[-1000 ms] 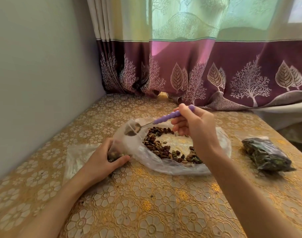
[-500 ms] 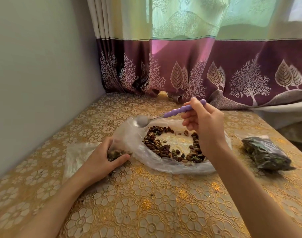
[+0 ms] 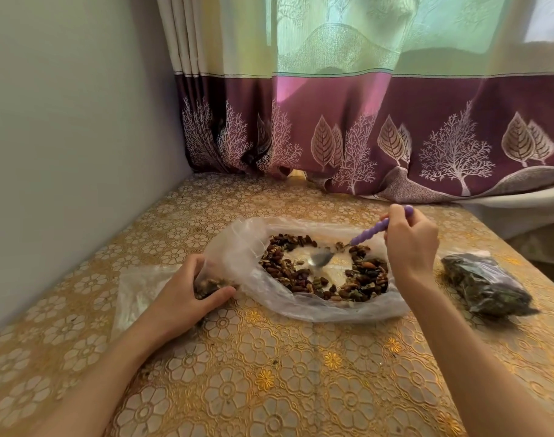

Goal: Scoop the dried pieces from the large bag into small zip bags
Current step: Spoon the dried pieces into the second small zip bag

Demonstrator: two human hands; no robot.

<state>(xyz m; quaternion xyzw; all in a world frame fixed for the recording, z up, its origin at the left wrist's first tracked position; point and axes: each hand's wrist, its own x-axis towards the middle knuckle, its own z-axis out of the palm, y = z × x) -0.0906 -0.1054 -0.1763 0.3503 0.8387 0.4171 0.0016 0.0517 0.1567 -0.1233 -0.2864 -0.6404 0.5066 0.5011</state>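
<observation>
Head view, looking down on a table (image 3: 269,389) covered in gold floral cloth, set in a corner between a grey wall (image 3: 64,121) and a curtain (image 3: 363,127) with a purple leaf-and-tree border. Large bag (image 3: 247,257), clear plastic, lies open mid-table; dried pieces (image 3: 285,266), brown and dark, sit inside it in a rough ring around a bare centre. Right hand (image 3: 411,244) pinches the purple beaded handle of a spoon (image 3: 373,231), fingers curled round its upper end; handle slopes down to the left, metal bowl low in the bare centre of the ring, blurred, contents not readable. Left hand (image 3: 187,298) rests on the table at the large bag's left edge, thumb and fingers curled round a small bag (image 3: 206,283) that shows some pieces inside. More clear plastic (image 3: 140,291) lies flat just left of that hand, partly under it. Filled bag (image 3: 486,285), dark contents, lies on the table right of the large bag, apart from it, untouched by either hand.
</observation>
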